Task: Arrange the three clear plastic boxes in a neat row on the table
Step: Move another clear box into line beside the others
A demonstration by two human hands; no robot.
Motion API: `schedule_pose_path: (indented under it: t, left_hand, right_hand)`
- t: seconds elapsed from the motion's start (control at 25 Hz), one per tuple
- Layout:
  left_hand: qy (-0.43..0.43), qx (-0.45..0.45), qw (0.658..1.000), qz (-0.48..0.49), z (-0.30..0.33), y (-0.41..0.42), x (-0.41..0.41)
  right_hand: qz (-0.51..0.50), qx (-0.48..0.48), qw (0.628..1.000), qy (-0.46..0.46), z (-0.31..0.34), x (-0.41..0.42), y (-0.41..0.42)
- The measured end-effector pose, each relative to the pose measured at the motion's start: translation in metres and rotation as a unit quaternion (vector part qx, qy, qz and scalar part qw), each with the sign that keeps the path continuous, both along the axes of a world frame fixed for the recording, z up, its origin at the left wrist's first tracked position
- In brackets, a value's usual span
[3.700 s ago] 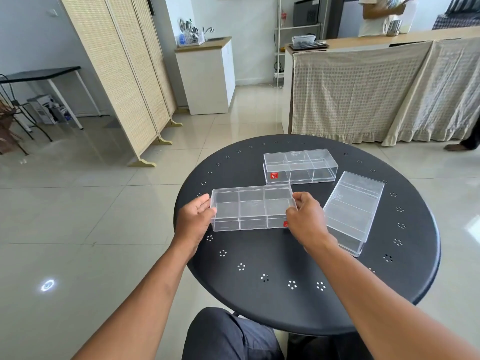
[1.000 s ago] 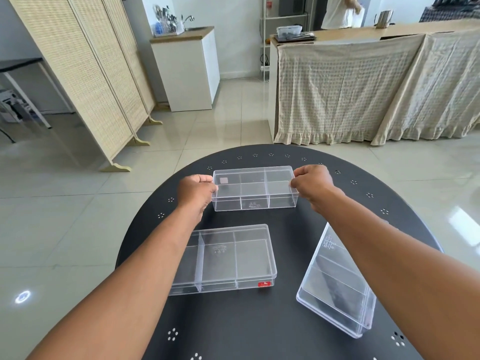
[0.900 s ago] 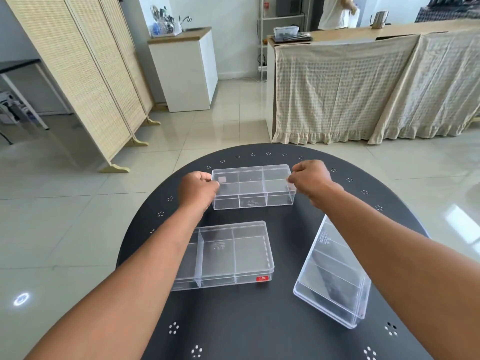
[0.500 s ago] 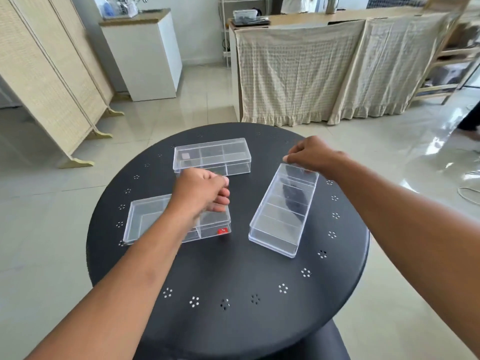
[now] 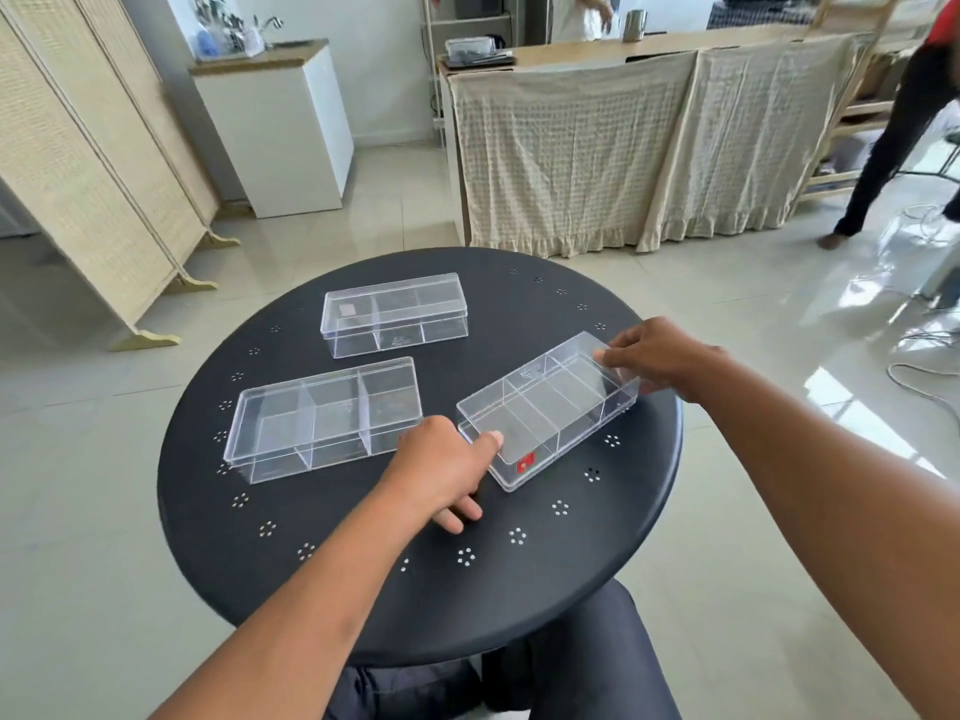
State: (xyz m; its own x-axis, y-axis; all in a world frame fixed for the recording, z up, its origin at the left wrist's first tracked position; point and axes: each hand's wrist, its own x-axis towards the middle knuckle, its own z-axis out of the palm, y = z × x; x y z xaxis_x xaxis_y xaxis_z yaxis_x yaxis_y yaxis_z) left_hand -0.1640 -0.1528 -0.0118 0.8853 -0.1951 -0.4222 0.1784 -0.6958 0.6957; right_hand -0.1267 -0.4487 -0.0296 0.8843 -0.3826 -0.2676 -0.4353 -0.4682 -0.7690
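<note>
Three clear plastic boxes with dividers lie on a round black table (image 5: 519, 589). The far box (image 5: 395, 313) sits toward the back. The left box (image 5: 324, 419) lies in front of it, roughly parallel. The right box (image 5: 548, 407) lies at a slant, with a red sticker at its near corner. My left hand (image 5: 441, 472) grips the slanted box's near left corner, thumb on its lid. My right hand (image 5: 657, 358) holds its far right end.
A woven folding screen (image 5: 88, 163) stands at the left and a white cabinet (image 5: 280, 127) behind it. A cloth-draped counter (image 5: 639, 148) runs across the back. One person stands behind it, another walks at the far right. My knees (image 5: 519, 683) are under the table.
Both hands left the far box and went to the right box. That box has turned from nearly lengthwise toward crosswise. The camera has pulled back and swung right.
</note>
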Motion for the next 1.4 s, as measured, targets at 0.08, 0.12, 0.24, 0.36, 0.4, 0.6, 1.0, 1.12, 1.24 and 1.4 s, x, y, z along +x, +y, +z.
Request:
schedule_pose_path:
  t: [0.08, 0.12, 0.24, 0.36, 0.4, 0.6, 1.0, 1.12, 1.24, 1.4]
  left_hand:
    - [0.026, -0.034, 0.999, 0.015, -0.006, -0.006, 0.002]
    - [0.026, -0.059, 0.997, 0.034, -0.007, -0.010, 0.006]
    - [0.033, -0.134, 0.986, 0.091, -0.007, -0.022, 0.015]
    - [0.078, -0.200, 0.967, 0.140, -0.006, -0.028, 0.015]
    - [0.087, -0.220, 0.959, 0.155, -0.007, -0.030, 0.016]
    - [0.044, -0.268, 0.941, 0.202, 0.000, -0.036, 0.028]
    - [-0.138, -0.249, 0.951, 0.117, 0.030, -0.023, 0.067]
    - [-0.111, -0.255, 0.953, 0.120, 0.025, -0.022, 0.068]
    - [-0.049, -0.332, 0.928, 0.159, 0.025, -0.025, 0.065]
    - [-0.075, -0.336, 0.917, 0.201, 0.007, -0.033, 0.063]
  right_hand:
    - [-0.024, 0.026, 0.999, 0.020, -0.001, -0.008, -0.004]
    - [-0.034, 0.040, 0.998, 0.026, 0.001, -0.010, -0.004]
    - [-0.062, 0.098, 0.992, 0.042, 0.008, -0.015, -0.004]
    - [-0.103, 0.159, 0.981, 0.037, 0.010, -0.022, -0.003]
    - [-0.115, 0.179, 0.977, 0.027, 0.011, -0.025, -0.003]
    - [-0.118, 0.209, 0.970, -0.043, 0.030, -0.031, 0.004]
    - [-0.051, 0.236, 0.960, -0.139, 0.044, -0.024, 0.002]
    - [-0.095, 0.296, 0.939, -0.149, 0.040, -0.029, 0.008]
    - [-0.164, 0.331, 0.911, -0.185, 0.031, -0.031, 0.014]
    - [-0.224, 0.298, 0.895, -0.244, 0.010, -0.030, 0.024]
